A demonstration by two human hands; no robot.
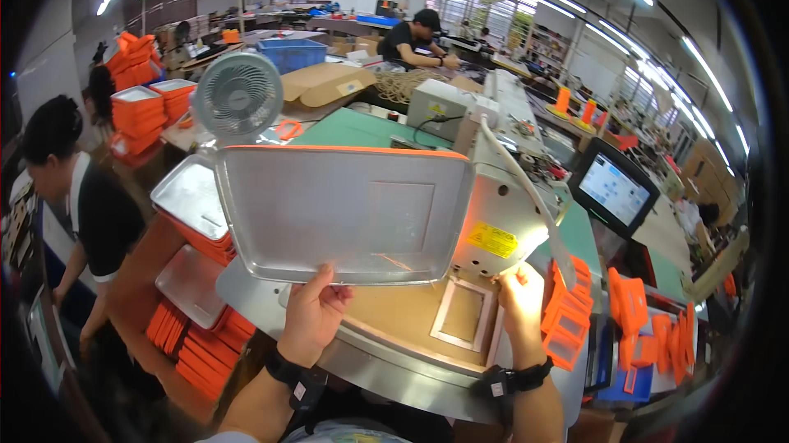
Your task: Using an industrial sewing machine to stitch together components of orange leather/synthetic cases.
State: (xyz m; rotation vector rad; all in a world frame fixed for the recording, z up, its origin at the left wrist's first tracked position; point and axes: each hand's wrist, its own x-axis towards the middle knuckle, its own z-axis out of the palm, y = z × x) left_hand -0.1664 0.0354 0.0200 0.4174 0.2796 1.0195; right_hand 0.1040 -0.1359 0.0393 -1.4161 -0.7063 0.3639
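Note:
My left hand [319, 310] pinches the lower edge of a silver-lined rectangular panel [329, 213], held upright in front of the machine. Orange shows along the panel's top edge, and a rectangular outline is marked on its right half. Loose orange thread [394, 262] lies across its lower part. Beside the sewing machine's lit head [493, 221], my right hand [522, 291] is closed with fingertips pressed together; what they hold, if anything, is too small to make out. Below, a pale rectangular frame [462, 313] rests on the brown work plate [386, 324].
Stacked orange and silver panels [193, 196] stand at left, near a grey fan [238, 96]. Orange frame pieces [567, 316] lie at right, below a control screen [612, 186]. One person [86, 196] stands at left; another [415, 42] works farther back.

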